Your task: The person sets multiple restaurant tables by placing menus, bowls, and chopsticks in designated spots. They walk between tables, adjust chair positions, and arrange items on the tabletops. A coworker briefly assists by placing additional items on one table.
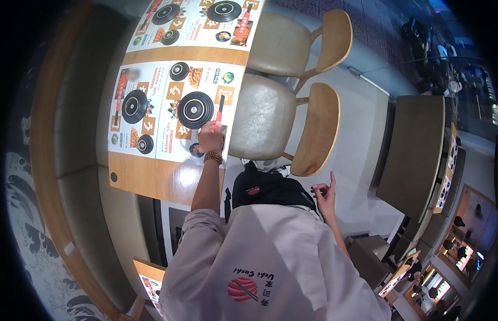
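My left hand [211,138], with a beaded bracelet at the wrist, pinches the near end of chopsticks in a red paper sleeve [219,115]. The chopsticks lie along the right side of a printed paper placemat [180,146]. Just left of them sits a large ridged black plate [195,110], close to my fingertips. A small black dish [179,71] stands farther up on the same placemat. Low beside my body, over the floor, hangs my right hand [326,196], empty, its index finger stretched out and the others curled.
Other settings with black plates [134,106] share the wooden table [180,182]. Two chairs [269,116] line its right side, the nearer just ahead of my legs. A padded bench [82,100] runs along the left. Across the floor is another bench [413,156].
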`<state>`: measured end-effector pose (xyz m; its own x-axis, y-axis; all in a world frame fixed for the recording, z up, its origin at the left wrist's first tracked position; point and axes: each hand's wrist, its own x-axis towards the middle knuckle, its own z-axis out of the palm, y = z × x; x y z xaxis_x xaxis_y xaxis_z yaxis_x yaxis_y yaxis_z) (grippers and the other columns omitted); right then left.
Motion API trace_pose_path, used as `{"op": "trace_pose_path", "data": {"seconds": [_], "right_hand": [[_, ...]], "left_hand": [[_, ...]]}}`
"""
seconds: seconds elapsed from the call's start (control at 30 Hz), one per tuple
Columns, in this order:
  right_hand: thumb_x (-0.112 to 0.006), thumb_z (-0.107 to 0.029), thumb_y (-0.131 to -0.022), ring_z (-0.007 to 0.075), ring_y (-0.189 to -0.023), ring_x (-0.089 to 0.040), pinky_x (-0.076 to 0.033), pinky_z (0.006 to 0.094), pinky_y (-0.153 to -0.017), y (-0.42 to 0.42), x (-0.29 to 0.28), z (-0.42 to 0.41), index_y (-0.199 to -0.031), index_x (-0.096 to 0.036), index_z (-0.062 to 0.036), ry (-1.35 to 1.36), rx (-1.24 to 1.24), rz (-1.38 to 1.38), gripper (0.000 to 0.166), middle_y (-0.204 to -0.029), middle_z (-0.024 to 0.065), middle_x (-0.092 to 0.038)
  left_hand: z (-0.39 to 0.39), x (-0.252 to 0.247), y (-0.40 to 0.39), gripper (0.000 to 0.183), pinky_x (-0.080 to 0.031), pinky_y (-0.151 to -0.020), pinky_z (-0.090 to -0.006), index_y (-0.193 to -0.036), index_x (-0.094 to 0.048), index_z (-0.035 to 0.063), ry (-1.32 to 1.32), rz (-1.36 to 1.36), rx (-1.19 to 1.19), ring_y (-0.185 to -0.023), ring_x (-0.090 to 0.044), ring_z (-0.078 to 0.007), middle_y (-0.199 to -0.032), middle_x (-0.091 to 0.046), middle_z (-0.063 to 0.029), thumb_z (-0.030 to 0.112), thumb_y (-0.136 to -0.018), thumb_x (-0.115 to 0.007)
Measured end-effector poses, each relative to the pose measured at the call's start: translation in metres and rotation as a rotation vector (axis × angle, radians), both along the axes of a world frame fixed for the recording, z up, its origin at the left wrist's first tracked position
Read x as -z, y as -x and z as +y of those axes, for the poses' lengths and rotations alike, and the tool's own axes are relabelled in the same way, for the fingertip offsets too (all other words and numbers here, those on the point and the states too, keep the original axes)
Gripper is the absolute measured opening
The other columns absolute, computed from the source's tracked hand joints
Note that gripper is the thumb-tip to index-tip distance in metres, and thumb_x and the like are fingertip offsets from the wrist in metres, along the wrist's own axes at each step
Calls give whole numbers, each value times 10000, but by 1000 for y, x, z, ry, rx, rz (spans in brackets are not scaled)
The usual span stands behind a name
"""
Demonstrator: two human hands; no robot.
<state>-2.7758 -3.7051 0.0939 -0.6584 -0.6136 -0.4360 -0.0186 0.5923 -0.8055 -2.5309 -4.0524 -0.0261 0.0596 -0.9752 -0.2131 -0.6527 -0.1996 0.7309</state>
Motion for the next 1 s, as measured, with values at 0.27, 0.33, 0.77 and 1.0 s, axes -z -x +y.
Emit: {"op": "trace_pose_path", "data": {"seconds": [0.27, 0.33, 0.77, 1.0], "right_hand": [[-613, -41, -899, 167, -764, -638, -537, 292, -664, 12, 24, 45, -1526, -33, -158, -97, -36, 52, 862, -893, 97, -643], [-612, -27, -890, 186, -771, -649, -546, 301, -650, 16, 28, 54, -1527, 1, -191, -149, 2, 66, 900, -965, 125, -638], [-619, -100, -892, 189, -735, -662, -534, 315, -659, 35, 87, 183, -1533, -57, -191, -335, 294, 197, 857, -994, 157, -654], [-605, -79, -870, 209, -759, -674, -524, 322, -729, 104, 126, 212, -1416, -333, -73, -334, 118, 64, 610, -924, 121, -687]], "left_hand": [[-1, -12, 3, 239, -495, -776, -397, -980, -676, 81, 175, -215, 97, -874, -625, -281, -950, -635, -97, 209, -784, -724], [-1, -13, 5, 223, -499, -754, -380, -978, -682, 84, 254, -238, 123, -840, -623, -251, -915, -621, -83, 200, -791, -721], [19, -28, 32, 128, -466, -834, -385, -935, -673, 76, 407, -221, 38, -900, -577, -282, -908, -609, -105, 159, -841, -648], [85, -46, 113, 103, -475, -732, -348, -904, -664, 41, 340, -27, 164, -810, -573, -240, -890, -600, -104, 133, -862, -645]]}}
